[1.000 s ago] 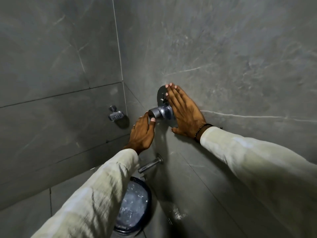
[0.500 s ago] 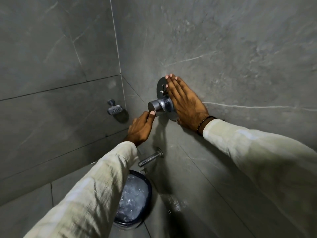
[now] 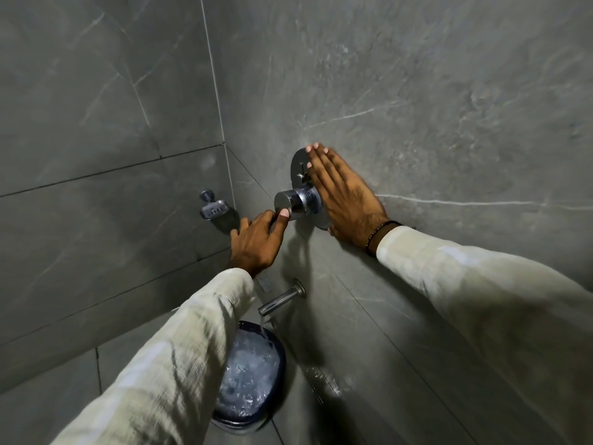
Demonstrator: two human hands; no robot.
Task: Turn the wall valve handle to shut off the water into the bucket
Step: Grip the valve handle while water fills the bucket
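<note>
A chrome valve handle [image 3: 290,200] sticks out of a round chrome plate [image 3: 296,162] on the grey tiled wall. My left hand [image 3: 256,242] is just below it, thumb pressed on the knob's lower front edge and fingers curled under, gripping it. My right hand [image 3: 346,197] lies flat and open on the wall beside the plate, covering its right side. Below, a chrome spout [image 3: 279,300] runs a thin stream of water [image 3: 262,326] into a dark blue bucket [image 3: 282,358] full of churning water.
A chrome soap dish [image 3: 213,208] is fixed to the left wall near the corner. The tiled walls meet in a corner seam [image 3: 221,130] just left of the valve. The bucket stands on the tiled floor against the wall.
My left hand has dropped a little below the knob, with the thumb staying on its edge. My right hand stays flat on the wall. Water still runs from the spout.
</note>
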